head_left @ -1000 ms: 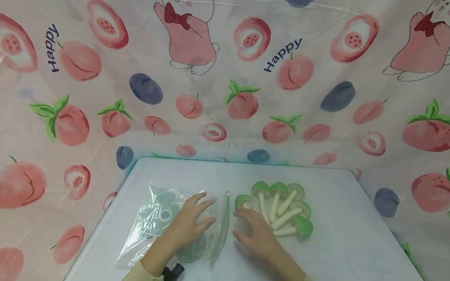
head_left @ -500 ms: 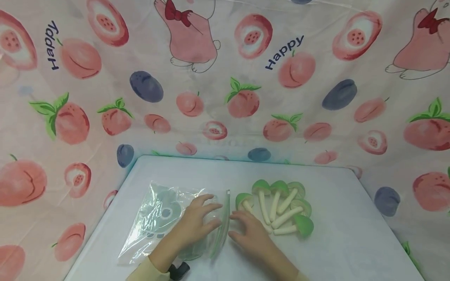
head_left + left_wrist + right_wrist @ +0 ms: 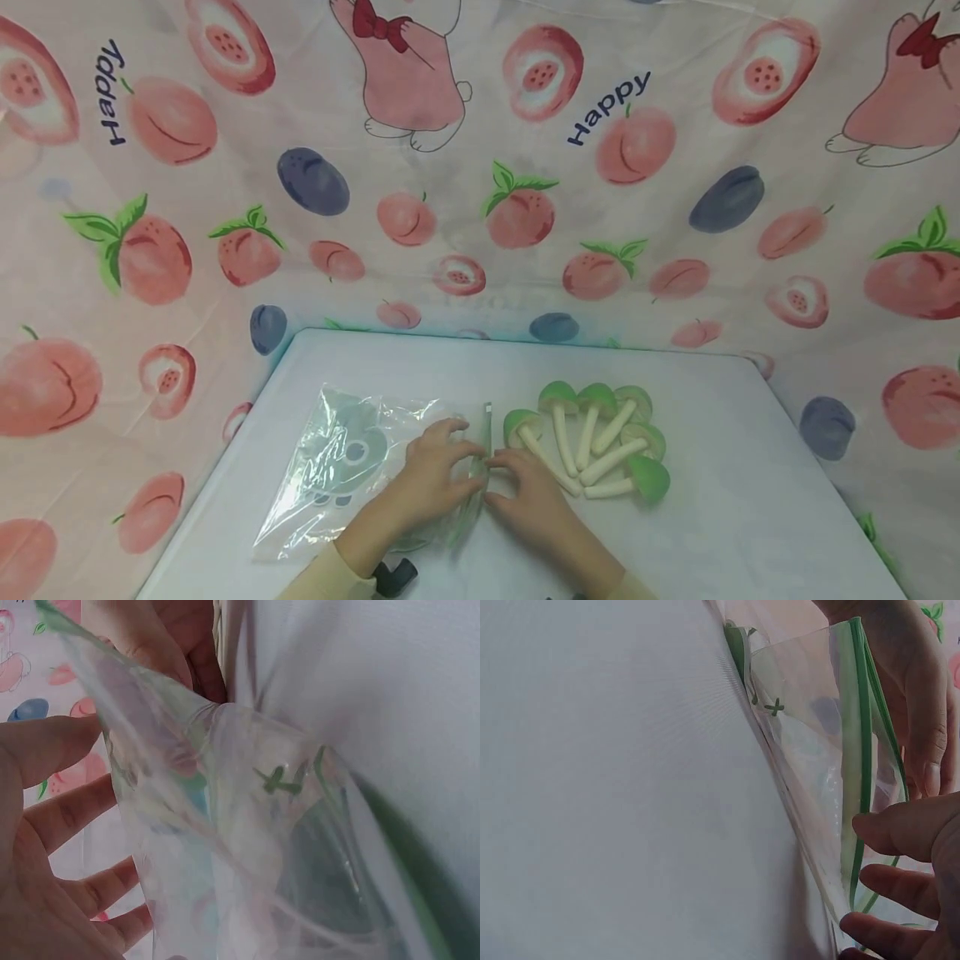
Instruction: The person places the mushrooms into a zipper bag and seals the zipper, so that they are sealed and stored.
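A clear zip bag (image 3: 330, 467) with a green bear-like print lies on the white table, its green-edged mouth (image 3: 859, 735) standing up and parted. My left hand (image 3: 431, 479) is over the bag's right part, fingers spread; in the left wrist view its fingers (image 3: 67, 814) reach the bag's edge. Facing it across the mouth is my right hand (image 3: 536, 504), loosely bent, with fingertips (image 3: 881, 832) right at the green zip strip. Neither hand pinches the bag. Several toy mushrooms (image 3: 615, 458) with green caps and pale stems lie just beyond the right hand.
A small black object (image 3: 396, 577) shows below the left wrist. The white table (image 3: 750, 500) extends to the right, and a fruit-printed curtain (image 3: 465, 208) hangs behind and at both sides.
The left hand has moved right, toward the bag's mouth. The right hand has shifted slightly left, and the fingertips of both hands now meet at the zip edge.
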### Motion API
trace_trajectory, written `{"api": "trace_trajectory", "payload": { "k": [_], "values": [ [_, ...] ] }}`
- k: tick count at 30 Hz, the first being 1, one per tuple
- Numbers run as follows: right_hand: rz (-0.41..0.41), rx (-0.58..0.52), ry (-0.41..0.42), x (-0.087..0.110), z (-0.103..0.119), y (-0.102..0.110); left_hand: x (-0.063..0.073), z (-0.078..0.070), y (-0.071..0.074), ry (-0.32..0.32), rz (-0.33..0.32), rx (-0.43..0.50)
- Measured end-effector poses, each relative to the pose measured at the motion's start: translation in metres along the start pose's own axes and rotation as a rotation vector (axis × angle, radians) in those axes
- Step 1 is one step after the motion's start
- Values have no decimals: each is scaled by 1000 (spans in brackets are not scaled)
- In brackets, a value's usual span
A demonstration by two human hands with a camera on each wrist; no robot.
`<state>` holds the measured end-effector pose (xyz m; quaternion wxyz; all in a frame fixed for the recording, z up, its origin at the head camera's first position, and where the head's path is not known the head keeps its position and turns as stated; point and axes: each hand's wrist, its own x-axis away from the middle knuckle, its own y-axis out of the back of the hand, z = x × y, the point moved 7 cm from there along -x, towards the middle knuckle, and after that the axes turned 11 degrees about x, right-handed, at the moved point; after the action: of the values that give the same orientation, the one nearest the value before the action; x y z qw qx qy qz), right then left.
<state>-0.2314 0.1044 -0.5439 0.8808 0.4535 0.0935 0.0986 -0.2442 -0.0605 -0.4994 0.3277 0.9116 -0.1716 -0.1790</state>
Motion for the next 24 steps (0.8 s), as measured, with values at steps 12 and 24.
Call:
{"api": "trace_trajectory", "payload": {
  "k": [12,24],
  "values": [
    [-17,42,-11,-2,1,-5,-1,3,-10,43,31,-8],
    [-93,86,19,-3,6,-5,1,3,-9,98,34,-9]
  ]
}}
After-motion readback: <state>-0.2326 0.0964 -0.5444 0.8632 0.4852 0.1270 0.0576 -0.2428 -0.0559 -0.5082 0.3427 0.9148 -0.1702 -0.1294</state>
